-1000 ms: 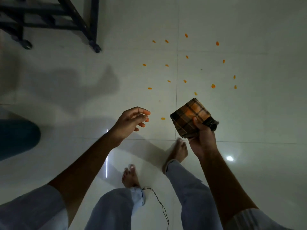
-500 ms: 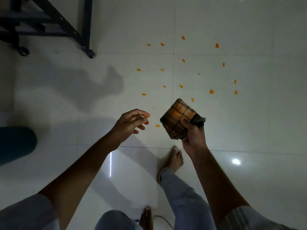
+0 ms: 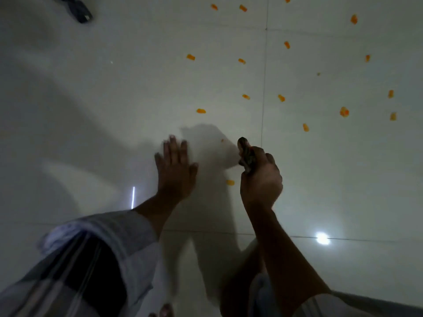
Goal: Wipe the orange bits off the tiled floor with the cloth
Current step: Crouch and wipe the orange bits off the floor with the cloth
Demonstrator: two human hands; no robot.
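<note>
So, wiping not started yet: the cloth (image 3: 246, 156) is bunched in the right hand (image 3: 259, 179), fingers curled tight round it, held over the tiled floor (image 3: 91, 110), apparently not pressed down. Left hand (image 3: 175, 170) has fingers straight and spread, holding nothing, low over or on the tile — can't tell. I count roughly seventeen orange bits (image 3: 201, 110) in view, nearest (image 3: 230, 182) between the hands; one cloth.
</note>
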